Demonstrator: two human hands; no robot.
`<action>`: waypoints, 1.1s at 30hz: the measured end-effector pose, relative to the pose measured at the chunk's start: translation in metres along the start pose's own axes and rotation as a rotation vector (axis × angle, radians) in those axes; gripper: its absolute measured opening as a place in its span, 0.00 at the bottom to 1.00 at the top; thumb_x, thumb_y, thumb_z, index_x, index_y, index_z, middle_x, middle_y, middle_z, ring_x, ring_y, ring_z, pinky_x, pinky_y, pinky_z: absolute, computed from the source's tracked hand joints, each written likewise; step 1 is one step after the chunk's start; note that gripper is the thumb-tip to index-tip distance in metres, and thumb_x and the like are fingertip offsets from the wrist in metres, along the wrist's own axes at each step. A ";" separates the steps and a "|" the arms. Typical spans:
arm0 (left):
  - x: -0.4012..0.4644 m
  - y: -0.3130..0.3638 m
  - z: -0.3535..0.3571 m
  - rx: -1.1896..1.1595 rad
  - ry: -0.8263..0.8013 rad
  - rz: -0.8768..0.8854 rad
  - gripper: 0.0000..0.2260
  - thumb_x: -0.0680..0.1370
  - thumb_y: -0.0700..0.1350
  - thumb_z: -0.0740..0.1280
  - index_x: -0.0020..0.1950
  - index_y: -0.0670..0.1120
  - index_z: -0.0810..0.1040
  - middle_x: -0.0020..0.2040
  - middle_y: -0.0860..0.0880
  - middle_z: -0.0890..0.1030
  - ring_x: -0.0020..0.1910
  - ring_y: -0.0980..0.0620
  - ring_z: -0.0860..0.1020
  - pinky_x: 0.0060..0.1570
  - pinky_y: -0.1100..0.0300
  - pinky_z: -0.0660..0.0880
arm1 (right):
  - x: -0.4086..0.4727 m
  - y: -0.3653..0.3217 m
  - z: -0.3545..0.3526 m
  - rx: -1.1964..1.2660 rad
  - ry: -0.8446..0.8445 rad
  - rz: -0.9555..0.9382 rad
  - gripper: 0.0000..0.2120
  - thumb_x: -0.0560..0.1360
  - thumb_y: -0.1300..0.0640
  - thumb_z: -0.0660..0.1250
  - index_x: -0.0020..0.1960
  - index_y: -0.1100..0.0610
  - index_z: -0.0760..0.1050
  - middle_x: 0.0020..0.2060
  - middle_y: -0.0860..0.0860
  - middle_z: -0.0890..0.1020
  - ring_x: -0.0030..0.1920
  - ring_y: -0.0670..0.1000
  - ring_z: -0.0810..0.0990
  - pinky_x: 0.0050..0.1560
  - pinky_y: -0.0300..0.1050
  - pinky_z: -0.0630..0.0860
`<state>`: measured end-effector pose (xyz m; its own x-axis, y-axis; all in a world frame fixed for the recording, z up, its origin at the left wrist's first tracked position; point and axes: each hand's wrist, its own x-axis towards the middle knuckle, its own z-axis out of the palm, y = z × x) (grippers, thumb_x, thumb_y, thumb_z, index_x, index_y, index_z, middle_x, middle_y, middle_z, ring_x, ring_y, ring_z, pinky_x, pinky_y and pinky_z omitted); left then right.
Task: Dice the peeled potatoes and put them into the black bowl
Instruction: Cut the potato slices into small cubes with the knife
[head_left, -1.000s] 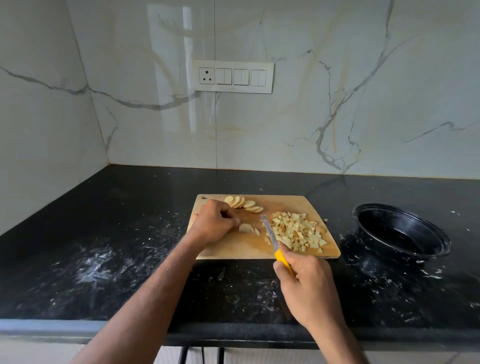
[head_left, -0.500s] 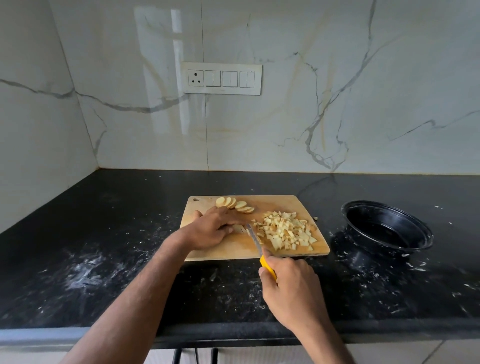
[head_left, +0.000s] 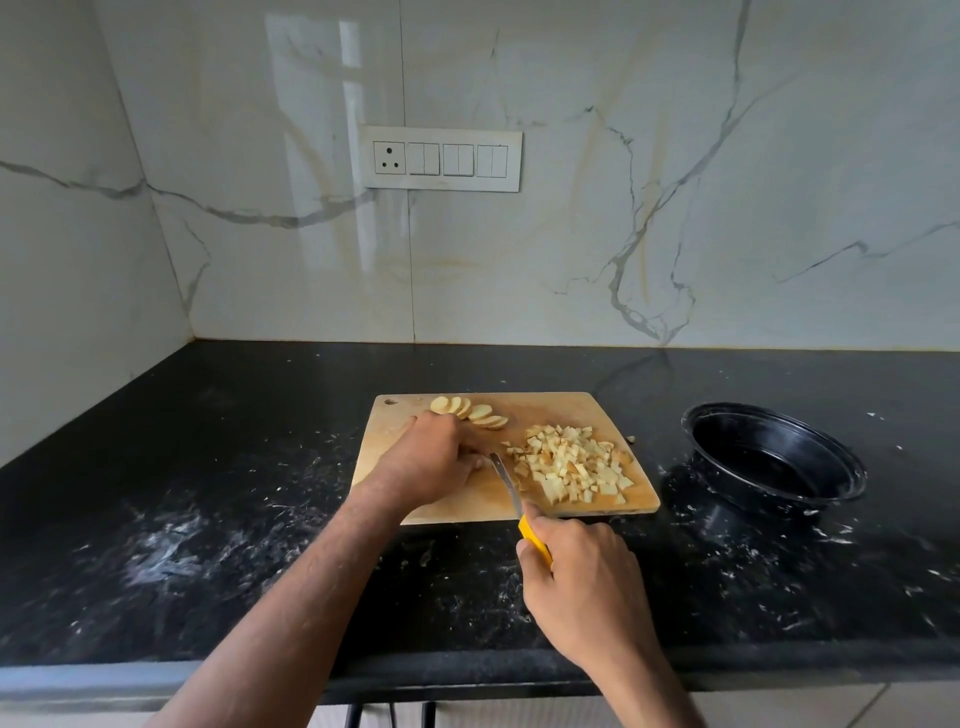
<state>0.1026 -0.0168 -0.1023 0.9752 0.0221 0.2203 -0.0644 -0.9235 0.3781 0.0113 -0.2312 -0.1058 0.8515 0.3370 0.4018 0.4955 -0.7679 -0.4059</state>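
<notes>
A wooden cutting board lies on the black counter. A pile of diced potato covers its right half, and a row of potato slices sits near its far edge. My left hand is curled over potato pieces on the board's middle; they are hidden beneath my fingers. My right hand grips the yellow handle of a knife, whose blade runs beside my left fingertips. The black bowl stands empty to the right of the board.
The black stone counter carries white starch smears. A marble wall with a switch panel stands behind. The counter's front edge runs just below my wrists.
The knife blade has slid left, from beside the diced pile up against my left fingertips. My left hand now covers the loose pieces that showed a second ago.
</notes>
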 end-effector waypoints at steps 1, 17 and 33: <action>0.001 0.003 0.001 0.008 0.020 -0.033 0.15 0.74 0.57 0.68 0.56 0.53 0.85 0.49 0.51 0.84 0.51 0.47 0.79 0.53 0.50 0.79 | 0.000 0.000 0.000 0.001 0.001 0.000 0.20 0.80 0.46 0.62 0.72 0.45 0.72 0.45 0.46 0.86 0.44 0.49 0.83 0.43 0.42 0.79; -0.001 -0.022 -0.019 -0.296 -0.095 0.227 0.13 0.73 0.43 0.77 0.56 0.55 0.86 0.46 0.61 0.81 0.48 0.56 0.78 0.49 0.62 0.75 | 0.001 0.000 0.000 -0.035 -0.007 0.003 0.20 0.81 0.46 0.61 0.71 0.46 0.73 0.45 0.46 0.86 0.43 0.48 0.83 0.43 0.42 0.79; -0.001 0.009 0.000 -0.246 0.091 -0.090 0.05 0.71 0.47 0.79 0.43 0.47 0.87 0.41 0.52 0.85 0.43 0.54 0.81 0.47 0.53 0.81 | 0.013 -0.011 0.011 0.033 0.053 0.101 0.15 0.80 0.47 0.64 0.63 0.50 0.79 0.42 0.45 0.83 0.34 0.45 0.73 0.27 0.31 0.60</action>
<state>0.1007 -0.0252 -0.0988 0.9570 0.1441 0.2518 -0.0391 -0.7960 0.6041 0.0194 -0.2124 -0.1053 0.8876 0.2286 0.3998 0.4134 -0.7780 -0.4730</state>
